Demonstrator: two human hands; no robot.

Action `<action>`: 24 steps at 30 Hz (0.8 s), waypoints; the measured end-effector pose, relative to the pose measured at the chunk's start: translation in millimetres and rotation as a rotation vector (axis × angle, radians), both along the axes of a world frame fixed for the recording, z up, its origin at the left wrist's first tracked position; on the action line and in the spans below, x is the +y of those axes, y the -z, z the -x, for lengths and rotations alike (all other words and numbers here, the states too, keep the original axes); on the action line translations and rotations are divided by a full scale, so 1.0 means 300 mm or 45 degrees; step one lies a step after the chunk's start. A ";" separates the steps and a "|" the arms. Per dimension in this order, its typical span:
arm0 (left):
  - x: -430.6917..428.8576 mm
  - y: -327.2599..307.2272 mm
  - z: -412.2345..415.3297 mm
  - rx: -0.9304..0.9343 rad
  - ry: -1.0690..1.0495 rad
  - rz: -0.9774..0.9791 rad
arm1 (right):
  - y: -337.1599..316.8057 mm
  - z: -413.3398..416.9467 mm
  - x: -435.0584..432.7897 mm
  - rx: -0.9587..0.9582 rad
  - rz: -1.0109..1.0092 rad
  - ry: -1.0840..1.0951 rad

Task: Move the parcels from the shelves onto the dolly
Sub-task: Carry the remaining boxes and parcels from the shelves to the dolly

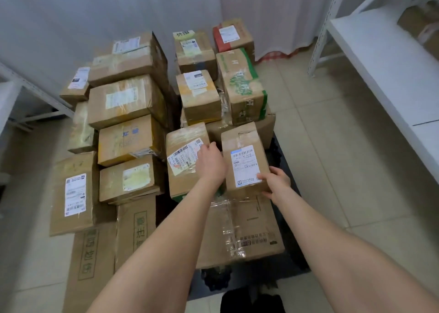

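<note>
Pale floor tiles surround the dolly (293, 248), piled with boxes (126, 101), tallest at the left. The left grip (210, 163) tucks its fingers into the gap against the labelled parcel's (244, 160) left side. The right grip (275, 182) clasps its near right corner. Held between both, the parcel tops the near stack, its long axis running near to far, with the white shelf (380, 63) to the right.
</note>
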State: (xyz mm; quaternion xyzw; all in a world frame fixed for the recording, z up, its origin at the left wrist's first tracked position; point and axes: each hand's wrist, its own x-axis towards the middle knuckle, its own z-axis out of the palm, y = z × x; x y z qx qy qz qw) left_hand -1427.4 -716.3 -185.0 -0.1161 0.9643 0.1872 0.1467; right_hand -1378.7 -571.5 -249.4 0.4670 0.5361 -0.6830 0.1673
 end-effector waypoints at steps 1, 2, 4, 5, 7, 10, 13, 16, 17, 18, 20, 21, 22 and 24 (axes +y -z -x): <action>-0.004 0.032 0.014 0.026 0.017 0.020 | 0.040 0.017 -0.006 -0.003 0.003 -0.001; -0.009 0.063 0.030 0.061 0.026 0.036 | 0.077 0.038 -0.013 -0.004 0.010 -0.003; -0.019 0.111 0.056 0.111 0.021 0.063 | 0.146 0.073 -0.029 -0.020 0.015 -0.020; -0.023 0.129 0.066 0.122 0.019 0.073 | 0.175 0.088 -0.037 -0.033 0.015 -0.027; -0.031 0.153 0.077 0.104 0.025 0.081 | 0.212 0.107 -0.051 -0.069 -0.002 -0.007; -0.037 0.162 0.078 0.033 0.032 0.081 | 0.231 0.124 -0.061 -0.109 -0.004 0.000; -0.035 0.140 0.074 -0.022 0.032 0.071 | 0.183 0.127 -0.056 -0.131 0.020 -0.056; -0.025 0.084 0.069 -0.136 0.051 0.056 | 0.081 0.120 -0.040 -0.122 -0.020 -0.100; -0.018 0.056 0.066 -0.176 0.065 0.050 | 0.038 0.119 -0.031 -0.110 -0.037 -0.097; -0.009 0.023 0.064 -0.203 0.084 0.040 | -0.010 0.119 -0.020 -0.097 -0.057 -0.091; 0.017 -0.052 0.056 -0.224 0.119 0.022 | -0.109 0.118 0.006 -0.059 -0.106 -0.094; 0.032 -0.093 0.052 -0.222 0.139 0.012 | -0.161 0.115 0.022 -0.037 -0.130 -0.091; 0.048 -0.132 0.045 -0.215 0.162 0.001 | -0.211 0.108 0.037 -0.017 -0.159 -0.091; 0.078 -0.209 0.034 -0.196 0.220 -0.012 | -0.307 0.087 0.073 0.019 -0.234 -0.102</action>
